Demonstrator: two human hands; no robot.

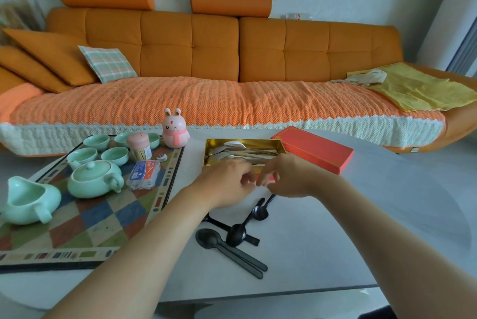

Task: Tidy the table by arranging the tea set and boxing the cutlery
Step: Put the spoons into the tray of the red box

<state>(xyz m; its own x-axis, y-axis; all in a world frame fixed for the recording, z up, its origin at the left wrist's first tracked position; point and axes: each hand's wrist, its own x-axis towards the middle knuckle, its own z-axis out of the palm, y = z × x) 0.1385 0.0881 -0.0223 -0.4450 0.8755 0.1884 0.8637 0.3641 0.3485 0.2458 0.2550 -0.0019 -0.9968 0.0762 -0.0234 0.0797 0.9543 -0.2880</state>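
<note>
Both the left hand [227, 185] and the right hand [286, 176] are at the near wall of the box [210, 149], fingertips almost meeting. Fingers of each are curled, but whether they pinch anything or only touch the wall I cannot tell.

The box stands open on the white surface [335, 228], gold inside, with silver spoons [242, 150] lying lengthwise in it. Its red lid [315, 149] lies just beside it to the right, turned at an angle. Several black spoons [236, 234] lie loose on the surface nearer than the hands, some crossing one another.

To the left a chequered tray [108, 215] carries the pale green tea set: a pitcher [25, 200] at its left edge, a lidded teapot [94, 179] beside it, and five cups [114, 156] grouped toward the far end. A toothpick jar [139, 148] with a pink lid stands among the cups, and a clear packet [144, 174] lies just right of the teapot. A pink rabbit [174, 128] stands at the tray's far right corner. An orange sofa [191, 47] runs behind.
</note>
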